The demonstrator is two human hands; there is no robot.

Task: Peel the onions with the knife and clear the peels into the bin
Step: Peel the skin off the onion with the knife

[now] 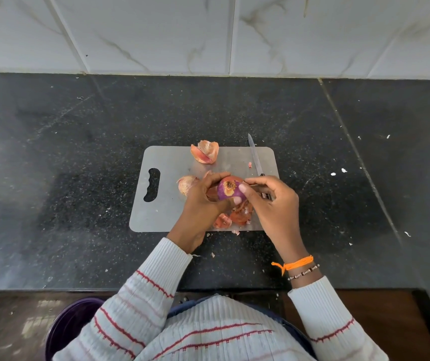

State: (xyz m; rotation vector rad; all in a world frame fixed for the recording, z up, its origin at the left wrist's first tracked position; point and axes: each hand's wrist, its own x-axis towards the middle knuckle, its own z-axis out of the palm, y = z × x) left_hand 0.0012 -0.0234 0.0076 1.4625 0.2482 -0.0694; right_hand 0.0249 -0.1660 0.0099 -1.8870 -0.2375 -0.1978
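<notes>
At the centre of the frame the left hand (203,199) cups a half-stripped purple onion (229,191) just above the grey cutting board (172,183), its grip closed around the bulb with the root end turned up toward the camera, probably so the loosened skin is easy to see and reach. The right hand (271,201) has its grip pinched together on the onion's right side, seemingly plucking skin, while the knife (255,158) lies on the board's upper right, blade pointing away, parked within reach. An unpeeled onion (186,184) waits left of the hands, peels (205,151) litter the board, and the purple bin (73,327) sits at the lower left below the bench (78,152) edge, handy for sweeping scraps down.
</notes>
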